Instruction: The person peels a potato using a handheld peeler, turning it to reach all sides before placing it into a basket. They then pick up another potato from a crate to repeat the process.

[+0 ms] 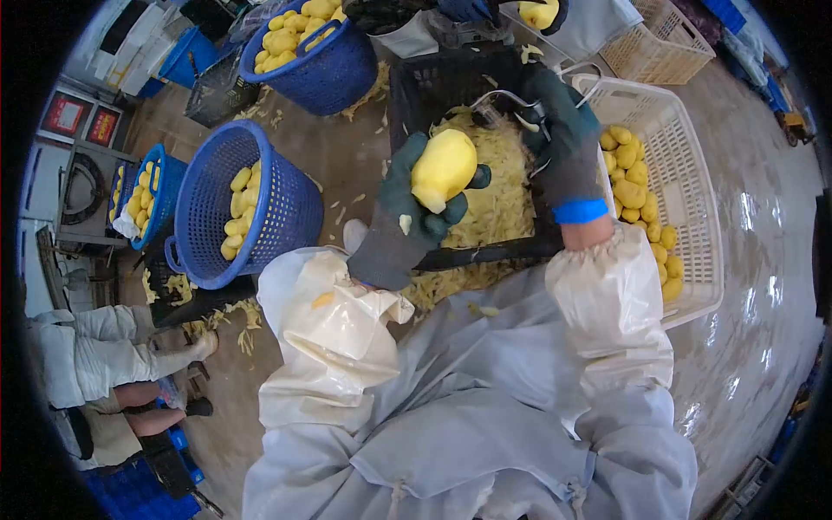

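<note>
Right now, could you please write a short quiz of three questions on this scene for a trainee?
1. True or false: the left hand holds a peeled potato.
2. What does the right hand hold? A) a brush B) a metal peeler C) a cloth
3. Fill in: the peels lie in the ___ crate.

Key: 1 true; 2 B; 3 black.
</note>
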Tool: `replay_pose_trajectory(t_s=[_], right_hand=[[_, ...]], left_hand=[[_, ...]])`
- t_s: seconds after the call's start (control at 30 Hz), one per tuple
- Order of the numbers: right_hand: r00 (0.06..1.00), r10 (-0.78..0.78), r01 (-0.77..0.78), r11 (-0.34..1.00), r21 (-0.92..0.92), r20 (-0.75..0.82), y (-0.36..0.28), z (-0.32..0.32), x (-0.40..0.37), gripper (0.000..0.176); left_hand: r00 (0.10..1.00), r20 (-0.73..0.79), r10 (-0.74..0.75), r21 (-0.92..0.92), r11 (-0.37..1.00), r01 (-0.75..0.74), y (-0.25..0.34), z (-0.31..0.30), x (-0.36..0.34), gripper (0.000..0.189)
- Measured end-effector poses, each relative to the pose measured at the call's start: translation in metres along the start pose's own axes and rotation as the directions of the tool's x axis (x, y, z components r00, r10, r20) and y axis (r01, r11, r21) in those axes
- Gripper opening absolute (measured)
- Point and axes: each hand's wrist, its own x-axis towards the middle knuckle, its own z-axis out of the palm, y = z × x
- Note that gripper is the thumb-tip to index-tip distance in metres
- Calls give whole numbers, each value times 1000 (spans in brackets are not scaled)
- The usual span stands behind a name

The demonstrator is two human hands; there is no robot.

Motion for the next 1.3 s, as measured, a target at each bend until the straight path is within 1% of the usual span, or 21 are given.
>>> replay_pose_trajectory(t_s=[0.03,0.1,0.23,0.27,0.3,0.33,0.37,0.4,0.53,0.6,0.67,0.8,0.9,1.0,1.03,1.1,1.13,1.17,1.2,1.23,1.3], right_hand=[[1000,5,-5,1000,-6,1,0,7,-9,21],[989,-6,28,989,-149,150,3,15,-21,22],[1000,4,-3,1000,16,-22,24,-15,16,21],[1000,1,-1,1000,18,-19,18,-9,12,21],[951,-289,308,919,-247,113,14,-5,5,22],[810,-498,586,681,-439,309,5,2,-7,23],[991,62,-54,996,-64,121,-13,16,-23,27],[991,65,-58,996,-63,113,-8,19,-25,27],[992,-56,83,964,-251,114,11,2,-7,24],[999,-28,28,1000,10,-29,12,-12,9,25],[986,-156,166,967,-191,66,-3,6,-13,24],[995,2,20,974,-225,97,8,26,-36,19],[989,-134,125,983,-133,-61,22,-4,12,17],[995,-54,60,995,-74,87,-8,19,-16,17],[987,-81,107,977,-184,141,-3,22,-31,16],[992,-76,97,969,-226,101,9,29,-39,16],[993,-35,60,975,-216,115,12,24,-31,15],[989,-148,151,965,-216,32,22,16,-13,16],[965,-259,242,944,-225,-46,28,7,2,17],[982,-179,171,979,-110,-67,18,0,5,18],[993,-115,115,991,-72,1,4,7,-5,18]], left_hand=[[1000,-3,-1,-7,1000,1,-1,-10,5,49],[923,383,-43,149,989,-16,2,-37,16,49],[942,335,-12,105,994,-25,1,-8,1,45],[992,111,62,94,993,-73,-4,7,-4,43],[984,-121,134,88,988,-124,-6,14,-7,40],[983,-125,134,83,989,-124,-6,14,-6,40],[990,-125,68,-15,997,-71,-5,13,-4,39],[993,-120,2,-108,994,-15,-3,12,-2,37],[992,127,1,55,998,-8,-3,-13,3,38],[997,82,-10,41,999,7,-1,-2,-1,38],[979,-161,129,36,992,-125,-8,14,-4,39],[965,-206,165,125,982,-142,-10,-5,3,43],[1000,-14,25,17,1000,-25,-3,-13,0,41],[968,250,5,-57,998,9,-4,-32,7,41],[941,214,261,333,887,-321,-14,-41,8,41],[673,437,597,826,30,-563,-25,-52,7,41],[674,439,594,827,28,-562,-21,-50,7,41],[832,333,443,650,532,-543,-13,-46,7,41],[921,318,223,318,890,-326,-5,-42,8,41],[917,400,-7,-62,997,34,-1,-39,8,41],[942,334,25,-71,998,-1,1,-35,10,41]])
